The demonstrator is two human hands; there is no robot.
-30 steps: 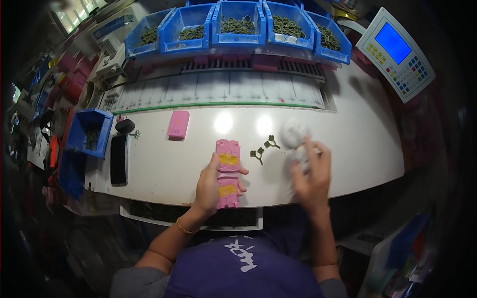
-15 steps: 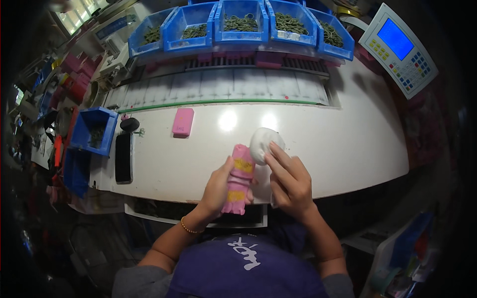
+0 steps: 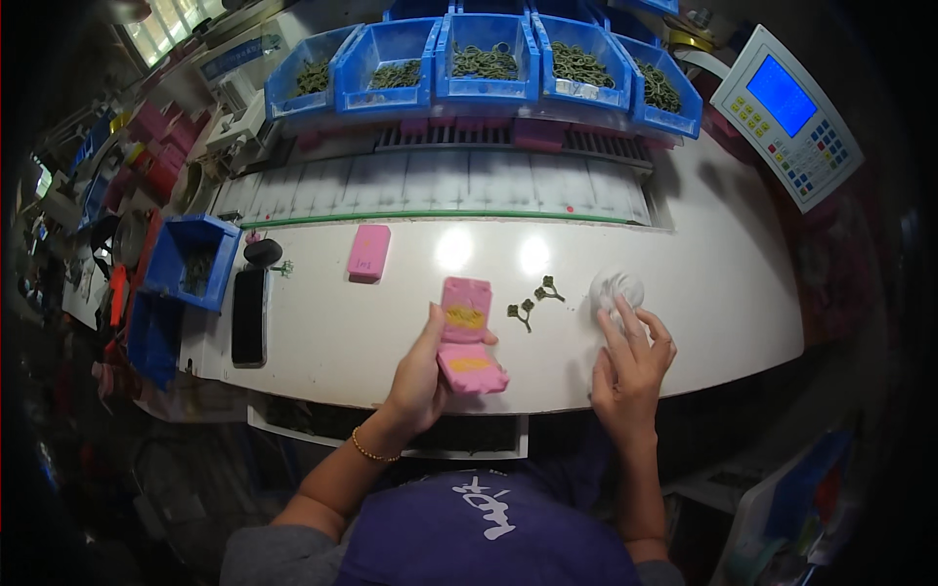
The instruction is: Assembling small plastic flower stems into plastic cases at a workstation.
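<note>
A pink rubber mould [image 3: 466,327] lies opened out in two halves, each with a yellow patch inside. My left hand [image 3: 420,376] grips it along its left side above the table's front edge. To the right, my right hand [image 3: 633,366] has its fingers against a round white pouch [image 3: 614,293], which is slightly blurred and looks dusted with powder. Between the two hands lie two small dark green branched pieces, a nearer one [image 3: 523,313] and a farther one [image 3: 549,287].
A closed pink block [image 3: 368,253] stands left of centre. Beyond it are a phone [image 3: 250,317] and a blue bin [image 3: 192,262]. Blue bins [image 3: 487,83] of green pieces line the back. A control panel [image 3: 788,117] with a blue screen leans in at the far right.
My right hand has moved right with the white pouch, away from the mould. The mould's halves have tilted in my left hand. The two green pieces now show on the table.
</note>
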